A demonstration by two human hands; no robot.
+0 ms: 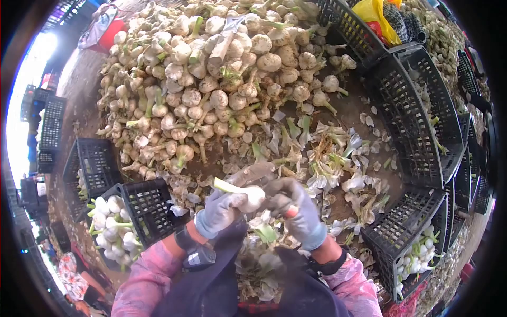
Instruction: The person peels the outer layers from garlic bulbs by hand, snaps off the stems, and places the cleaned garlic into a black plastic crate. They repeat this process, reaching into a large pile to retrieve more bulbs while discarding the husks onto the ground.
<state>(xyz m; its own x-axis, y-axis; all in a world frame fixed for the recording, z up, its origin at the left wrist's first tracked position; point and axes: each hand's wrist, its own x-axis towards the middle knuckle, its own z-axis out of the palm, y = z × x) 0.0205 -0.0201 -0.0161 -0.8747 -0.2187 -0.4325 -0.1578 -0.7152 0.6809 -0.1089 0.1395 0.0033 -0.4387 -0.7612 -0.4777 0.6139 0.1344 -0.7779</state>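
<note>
My left hand (217, 212), in a pale grey-blue glove, is closed around a white garlic bulb (254, 198). Its green-white stem points up and to the left. My right hand (302, 215), in a dirtier grey glove, is right at the bulb's other side with its fingers curled in. An orange-red spot shows at its thumb; what those fingers hold, if anything, I cannot make out. Beyond both hands rises a large heap of soil-stained garlic bulbs (211, 100). Torn skins and leaf scraps (338, 171) cover the ground in front of me and between my legs.
To my left, a black plastic crate (150, 207) stands by clean white bulbs (112, 227). More black crates (404, 224) line the right side, some with garlic. A yellow bag (390, 21) is at upper right, a red bucket (110, 35) at upper left. A flat wooden-looking piece (222, 46) lies on the heap.
</note>
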